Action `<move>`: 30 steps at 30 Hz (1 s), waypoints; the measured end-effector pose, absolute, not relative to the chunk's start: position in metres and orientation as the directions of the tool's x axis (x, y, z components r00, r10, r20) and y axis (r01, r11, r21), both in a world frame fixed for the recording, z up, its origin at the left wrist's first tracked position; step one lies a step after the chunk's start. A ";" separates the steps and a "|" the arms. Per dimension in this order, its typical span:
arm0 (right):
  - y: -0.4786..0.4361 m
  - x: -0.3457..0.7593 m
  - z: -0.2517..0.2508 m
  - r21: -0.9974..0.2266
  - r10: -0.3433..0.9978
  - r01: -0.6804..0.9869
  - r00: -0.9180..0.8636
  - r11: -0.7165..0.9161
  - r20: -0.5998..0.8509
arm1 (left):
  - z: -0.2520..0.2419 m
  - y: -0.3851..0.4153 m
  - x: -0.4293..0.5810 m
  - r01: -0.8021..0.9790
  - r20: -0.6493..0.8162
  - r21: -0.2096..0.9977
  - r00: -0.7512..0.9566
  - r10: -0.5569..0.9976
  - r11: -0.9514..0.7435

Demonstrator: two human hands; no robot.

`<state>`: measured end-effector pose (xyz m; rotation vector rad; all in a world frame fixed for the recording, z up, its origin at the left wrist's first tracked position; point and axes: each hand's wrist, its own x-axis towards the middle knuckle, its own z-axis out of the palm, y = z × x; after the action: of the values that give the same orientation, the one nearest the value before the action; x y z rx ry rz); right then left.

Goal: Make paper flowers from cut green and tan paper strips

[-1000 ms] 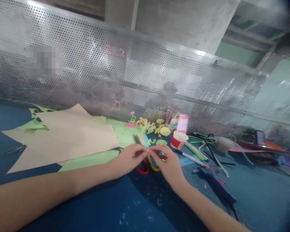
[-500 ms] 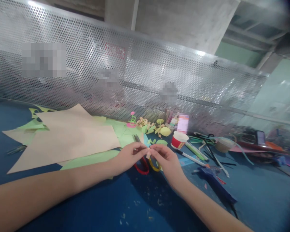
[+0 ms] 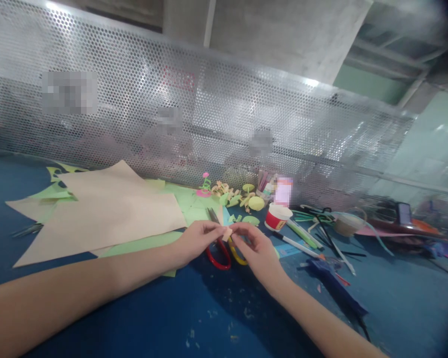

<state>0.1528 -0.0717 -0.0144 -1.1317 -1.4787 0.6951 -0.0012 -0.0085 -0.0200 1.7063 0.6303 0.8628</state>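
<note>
Between my two hands is a small piece of pale peach paper [image 3: 227, 234], held at the fingertips. My left hand [image 3: 199, 239] pinches it from the left, thumb and forefinger closed. From the other side my right hand [image 3: 257, 248] grips it with curled fingers and thumb. Just beneath the hands lie scissors [image 3: 219, 258] with one red and one yellow handle loop, their blades pointing away and partly hidden by my left hand. Large peach paper sheets [image 3: 115, 214] lie over green paper [image 3: 197, 211] to the left.
Small paper cut-outs [image 3: 227, 191] and a pink-and-green paper piece [image 3: 205, 186] sit at the back. A red-and-white paper cup [image 3: 278, 217] stands right of them. Markers [image 3: 302, 233], a blue glue gun [image 3: 334, 283] and several strips lie to the right. A perforated metal screen [image 3: 224, 114] borders the table.
The little paper piece has turned slightly and shifted a bit left in my fingertips. My right fingers have curled a little differently around it. The objects on the table stay put.
</note>
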 end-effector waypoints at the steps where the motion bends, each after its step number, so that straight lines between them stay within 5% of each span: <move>1: -0.072 0.153 -0.015 -0.846 0.895 0.338 0.025 0.412 0.446 | -0.020 -0.008 -0.001 -0.019 0.232 0.962 0.589 0.774 -0.273; 10: -0.076 0.151 -0.016 -0.768 0.838 0.449 0.072 0.458 0.541 | -0.017 -0.011 -0.001 -0.115 0.254 0.965 0.652 0.715 -0.237; 21: -0.068 0.150 -0.019 -0.958 0.949 0.026 0.138 0.284 0.285 | -0.017 -0.010 -0.001 -0.116 0.282 0.955 0.644 0.711 -0.273; 30: -0.068 0.149 -0.019 -0.962 0.974 -0.170 0.105 0.216 0.200 | -0.016 -0.011 -0.001 -0.129 0.287 0.954 0.654 0.699 -0.272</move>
<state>0.1491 -0.0679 -0.0194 -0.9650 -1.1074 1.0735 -0.0012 -0.0115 -0.0165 1.6661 0.4724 0.8543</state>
